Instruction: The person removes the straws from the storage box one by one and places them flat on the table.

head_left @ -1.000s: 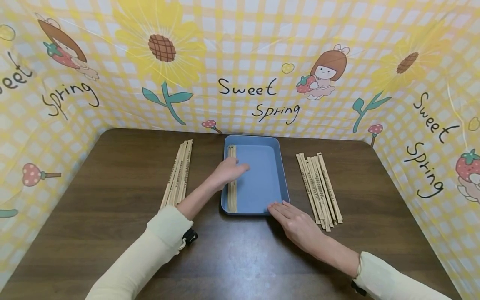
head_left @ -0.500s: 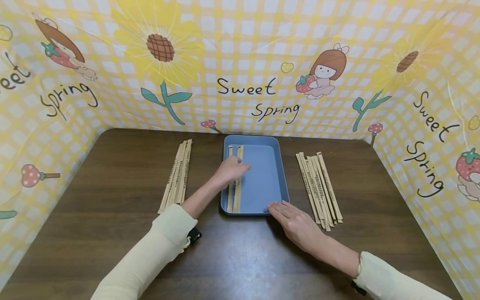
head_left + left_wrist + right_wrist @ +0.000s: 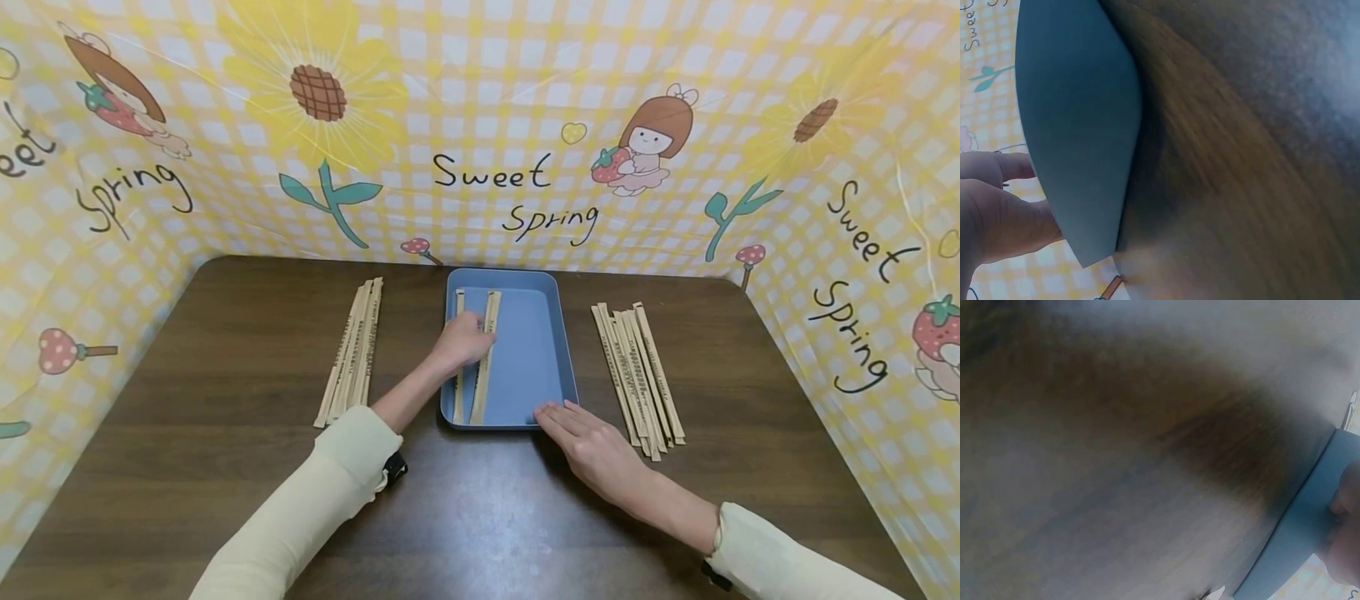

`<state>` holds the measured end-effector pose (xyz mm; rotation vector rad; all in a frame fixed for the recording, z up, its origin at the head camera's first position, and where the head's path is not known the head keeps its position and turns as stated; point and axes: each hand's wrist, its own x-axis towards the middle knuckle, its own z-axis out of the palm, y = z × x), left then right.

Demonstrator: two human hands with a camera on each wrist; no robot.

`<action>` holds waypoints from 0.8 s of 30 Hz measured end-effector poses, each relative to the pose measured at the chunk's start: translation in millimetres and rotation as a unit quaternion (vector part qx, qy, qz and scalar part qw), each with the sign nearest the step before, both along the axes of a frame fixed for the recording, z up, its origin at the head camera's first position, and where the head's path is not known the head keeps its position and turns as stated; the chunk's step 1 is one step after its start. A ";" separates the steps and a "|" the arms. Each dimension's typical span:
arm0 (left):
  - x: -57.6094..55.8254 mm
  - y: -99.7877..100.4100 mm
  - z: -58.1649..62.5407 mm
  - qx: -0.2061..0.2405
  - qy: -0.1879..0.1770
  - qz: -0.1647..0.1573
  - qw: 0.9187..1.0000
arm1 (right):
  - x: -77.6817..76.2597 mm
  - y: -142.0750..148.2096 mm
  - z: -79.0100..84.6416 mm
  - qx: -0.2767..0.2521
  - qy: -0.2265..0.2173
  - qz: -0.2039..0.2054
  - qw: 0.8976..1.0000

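Observation:
A shallow blue tray (image 3: 528, 350) stands on the table with two paper-wrapped straws lying lengthwise in its left part. My left hand (image 3: 461, 340) reaches over the tray's left rim and pinches the right-hand straw (image 3: 482, 387), which slants slightly. The other straw (image 3: 459, 400) lies along the left wall, partly covered by that hand. At the tray's near right corner, my right hand (image 3: 592, 446) rests with fairly straight fingers on the rim. In the left wrist view the tray's side (image 3: 1079, 125) hides the left fingertips. The right wrist view catches the right hand (image 3: 1344, 544) against the tray wall.
A loose bundle of paper-wrapped straws (image 3: 351, 358) lies left of the tray, near the left sleeve (image 3: 352, 450). Another bundle (image 3: 637, 375) lies to the right, beyond the right hand. A patterned yellow cloth (image 3: 487, 100) rises behind the dark wooden table (image 3: 480, 508).
My left hand has shifted slightly right, and the straw under it has moved right, away from the one along the left wall. The right hand has stayed at the tray corner.

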<state>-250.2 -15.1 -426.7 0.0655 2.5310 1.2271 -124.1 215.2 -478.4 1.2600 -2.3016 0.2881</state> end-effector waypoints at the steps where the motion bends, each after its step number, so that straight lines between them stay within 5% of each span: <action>1: -0.8 0.1 -1.2 -0.002 0.005 0.004 1.000 | 0.1 0.0 0.2 0.000 -0.001 0.000 1.000; 8: -6.6 1.3 -8.5 -0.001 0.017 0.018 1.000 | 0.5 0.0 1.3 -0.002 -0.001 0.003 1.000; 24: -6.5 6.7 -10.7 -0.027 0.054 -0.018 0.998 | 0.3 -0.5 2.2 -0.007 0.001 0.003 1.000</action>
